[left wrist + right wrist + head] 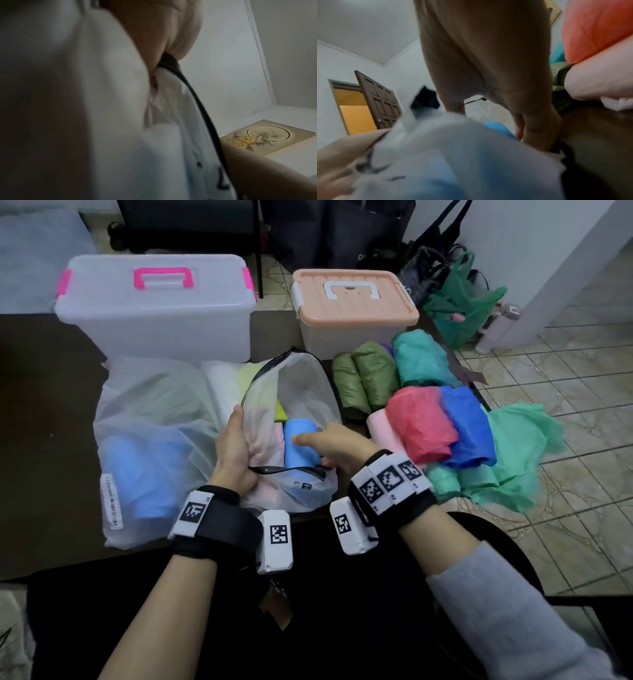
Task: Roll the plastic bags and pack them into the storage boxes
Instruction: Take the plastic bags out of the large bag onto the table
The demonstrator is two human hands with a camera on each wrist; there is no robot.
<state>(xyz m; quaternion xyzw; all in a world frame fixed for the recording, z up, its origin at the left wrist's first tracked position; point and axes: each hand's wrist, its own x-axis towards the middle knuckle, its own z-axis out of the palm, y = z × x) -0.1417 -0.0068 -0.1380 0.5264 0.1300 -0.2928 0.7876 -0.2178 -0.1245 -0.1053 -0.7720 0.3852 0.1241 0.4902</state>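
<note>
While the left hand grips the near-left rim of the mesh pouch, fingers curled round the black-edged opening, the right hand reaches across the pouch mouth, thumb extended, resting on the light blue roll inside; whether the right fingers clamp the rim or the roll I cannot tell, they're hidden under the hand. Pouch holds that blue roll, something pale pink beside it, a yellow-green piece further in. Left of it, a bigger translucent bag lies flat with blue rolls showing through. Just right of the hands: loose pile of rolled bags, olive, teal, red, blue, pink, green, touching each other. Behind, clear box with pink latches and peach-lidded box, both lids on, contents not visible
</note>
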